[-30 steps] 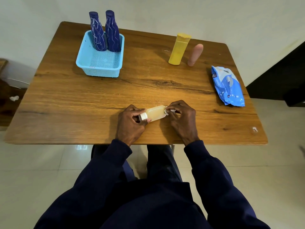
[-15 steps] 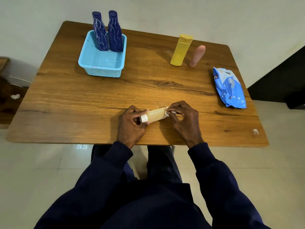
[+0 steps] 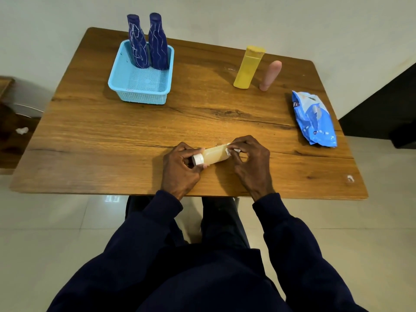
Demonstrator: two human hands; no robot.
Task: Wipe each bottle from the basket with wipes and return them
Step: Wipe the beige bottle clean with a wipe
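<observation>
In left hand (image 3: 180, 170), curled round capped end: pale bottle (image 3: 215, 155), held sideways by near edge of table (image 3: 112, 136). In right hand (image 3: 252, 163), pinched against its base: wipe (image 3: 234, 150). Far left: basket (image 3: 144, 95) holding two upright blue bottles (image 3: 137, 46). Far right: yellow bottle (image 3: 247, 68), pink bottle (image 3: 270, 74), wipes pack (image 3: 315, 118).

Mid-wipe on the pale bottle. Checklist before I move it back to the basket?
1. Left hand grips pale bottle near its white cap: ok.
2. Right hand pinches wipe against bottle's other end: ok.
3. Bottle wiped all round: cannot tell.
4. Basket has free floor in front of the blue bottles: ok.
5. Yellow bottle and pink bottle returned: not ok, both stand on the table.
</observation>
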